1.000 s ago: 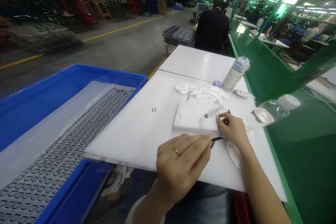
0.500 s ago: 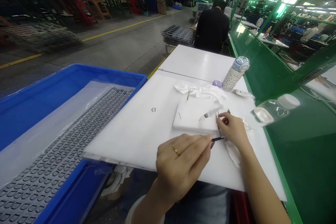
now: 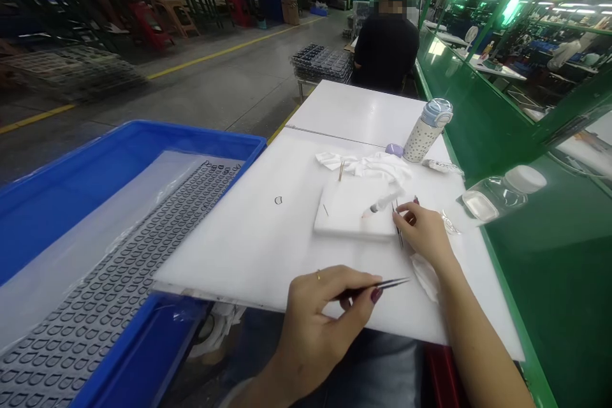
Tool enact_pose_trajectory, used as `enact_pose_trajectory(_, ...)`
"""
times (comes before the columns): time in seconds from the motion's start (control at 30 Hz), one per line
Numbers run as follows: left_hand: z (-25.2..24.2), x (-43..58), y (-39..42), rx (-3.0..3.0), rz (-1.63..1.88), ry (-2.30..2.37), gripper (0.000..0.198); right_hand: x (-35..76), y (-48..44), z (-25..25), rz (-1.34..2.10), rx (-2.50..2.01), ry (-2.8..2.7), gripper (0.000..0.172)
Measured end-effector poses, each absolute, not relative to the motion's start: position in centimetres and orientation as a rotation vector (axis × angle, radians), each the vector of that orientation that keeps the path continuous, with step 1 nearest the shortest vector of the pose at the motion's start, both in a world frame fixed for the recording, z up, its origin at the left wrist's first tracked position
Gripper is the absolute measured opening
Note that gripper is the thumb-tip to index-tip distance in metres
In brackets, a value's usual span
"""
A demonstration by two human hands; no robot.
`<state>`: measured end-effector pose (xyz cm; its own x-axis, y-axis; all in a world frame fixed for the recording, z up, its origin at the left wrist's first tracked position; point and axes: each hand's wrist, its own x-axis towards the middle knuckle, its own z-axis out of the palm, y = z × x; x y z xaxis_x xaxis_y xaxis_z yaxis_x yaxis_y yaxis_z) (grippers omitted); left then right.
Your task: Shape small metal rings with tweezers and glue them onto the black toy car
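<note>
My left hand [image 3: 325,322] is closed on dark tweezers [image 3: 394,282], whose thin tips point right over the table's near part. Beside the white foam pad [image 3: 342,220], my right hand [image 3: 423,233] pinches a second pair of tweezers [image 3: 400,239], tips toward me; the fingers partly hide it. On the pad lie a syringe [image 3: 382,204] with an orange tip and a thin short stick [image 3: 326,210]. A small dark D-shaped ring [image 3: 278,200] rests alone on the white table [image 3: 239,248], left of the pad.
A blue bin [image 3: 191,131] at the left holds a sheet with rows of dark rings [image 3: 129,261]. Behind the pad are a crumpled white cloth [image 3: 377,167], a purple item [image 3: 394,150] and a bottle [image 3: 427,131]. A clear jar [image 3: 502,194] lies right. A person [image 3: 387,48] sits ahead.
My left hand has moved down and turned, drawing its tweezers away from the right hand so that their tips now show. The right hand has stayed nearly still at the pad's edge.
</note>
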<state>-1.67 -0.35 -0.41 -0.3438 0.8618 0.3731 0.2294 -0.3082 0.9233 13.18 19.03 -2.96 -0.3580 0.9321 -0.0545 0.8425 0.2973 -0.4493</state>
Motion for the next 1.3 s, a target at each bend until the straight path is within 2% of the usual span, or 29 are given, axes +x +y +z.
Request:
enact_pose_trajectory(0.1,-1.5,-1.4,-1.5,0.982,1.494,1.367,0.01,12.8,18.9,-2.7,0.541,-1.728,-2.377,0.02)
enact_pose_trajectory(0.23,-2.1,-1.5,-1.9,0.582,1.369,1.303,0.02,11.7,18.7,-2.6,0.364,-1.927,-2.389,0.03)
enact_pose_trajectory(0.37,-2.2,-2.1,-1.3,0.651,1.395,1.421,0.021,10.4,18.4,-2.9,0.222,-2.015,-2.416,0.024)
enact_pose_trajectory(0.57,-2.7,-2.4,-0.9,0.79,1.456,1.431,0.019,10.9,18.6,-3.4,0.217,-1.929,-2.343,0.015)
enact_pose_trajectory(0.73,-2.8,-2.2,-0.4,0.749,1.509,1.394,0.014,13.0,19.0,-2.8,0.245,-1.657,-2.147,0.013)
enact_pose_trajectory(0.9,-2.5,-2.1,0.3,0.753,1.594,1.356,0.015,14.3,17.8,-1.6,0.324,-1.178,-2.005,0.006)
enact_pose_trajectory(1.07,-3.0,-2.2,0.5,0.835,1.701,1.36,0.018,13.9,15.5,-0.9,0.433,-0.701,-2.131,0.019)
enact_pose_trajectory(1.3,-2.3,-2.8,0.0,1.251,1.834,1.552,0.027,12.5,14.0,0.1,0.508,-0.285,-2.259,0.016)
